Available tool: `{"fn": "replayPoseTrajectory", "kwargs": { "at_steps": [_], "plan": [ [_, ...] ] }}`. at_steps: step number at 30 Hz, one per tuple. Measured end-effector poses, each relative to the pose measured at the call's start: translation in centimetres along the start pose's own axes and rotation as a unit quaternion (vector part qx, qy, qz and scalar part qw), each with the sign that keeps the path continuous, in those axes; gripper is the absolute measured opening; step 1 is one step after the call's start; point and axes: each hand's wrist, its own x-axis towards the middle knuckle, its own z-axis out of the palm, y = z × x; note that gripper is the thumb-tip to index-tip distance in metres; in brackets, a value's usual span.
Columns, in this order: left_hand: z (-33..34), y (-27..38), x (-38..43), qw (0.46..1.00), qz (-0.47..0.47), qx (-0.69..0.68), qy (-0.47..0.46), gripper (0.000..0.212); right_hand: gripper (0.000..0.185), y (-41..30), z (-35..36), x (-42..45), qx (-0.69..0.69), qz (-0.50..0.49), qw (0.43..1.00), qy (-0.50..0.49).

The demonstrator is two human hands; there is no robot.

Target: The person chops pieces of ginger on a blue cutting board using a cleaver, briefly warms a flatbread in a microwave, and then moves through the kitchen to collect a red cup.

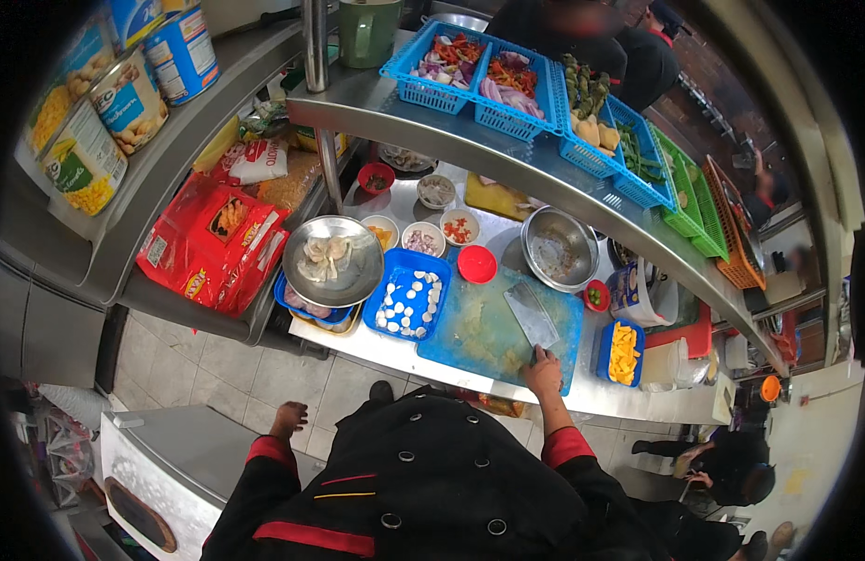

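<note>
My right hand (544,372) grips the handle of a cleaver (531,313), whose broad steel blade lies over a wet blue cutting board (474,336). Away from the counter, my left hand (290,419) hangs over the floor with nothing visible in it, fingers loosely curled. Left of the board is a blue tray (406,291) with round white slices. A steel bowl (333,261) with pale pieces in a clear film stands farther left, above a tray of raw meat. A red bowl (477,264) touches the board's far edge. Yellow pieces fill a small blue tray (621,353) at the right.
Overhead, a steel shelf (432,130) holds blue baskets (509,105) of cut vegetables and green baskets (688,196). A large steel bowl (560,249) and small bowls stand behind the board. Cans (129,102) and a red bag (208,245) are at left. Other people (734,466) stand at right and beyond the shelf.
</note>
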Motion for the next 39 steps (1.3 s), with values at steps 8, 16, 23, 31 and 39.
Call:
{"fn": "replayPoseTrajectory", "kwargs": {
  "at_steps": [8, 16, 23, 31, 39],
  "plan": [
    [4.1, 8.1, 0.6, 0.984, 0.121, -0.130, -0.033, 0.029, 0.071, 0.7, 0.1, 1.8, -0.023, -0.030, 0.999, -0.027],
    [4.6, -2.6, 0.1, 0.997, 0.041, -0.053, -0.045, 0.027, 0.078, 0.4, 0.4, 2.5, -0.054, -0.039, 0.996, -0.054],
    [2.0, -7.4, 0.0, 0.995, -0.061, -0.073, -0.029, 0.024, 0.075, 0.3, 0.4, 1.8, -0.035, -0.026, 0.998, -0.042],
    [2.9, -0.1, 1.2, 0.992, 0.045, -0.113, -0.019, 0.024, 0.083, 0.3, 0.5, 1.6, -0.040, -0.038, 0.998, -0.030],
    [5.3, 2.6, 0.2, 0.992, 0.058, -0.101, -0.039, 0.023, 0.074, 0.4, 0.5, 1.3, -0.018, -0.044, 0.998, -0.045]
  ]
}}
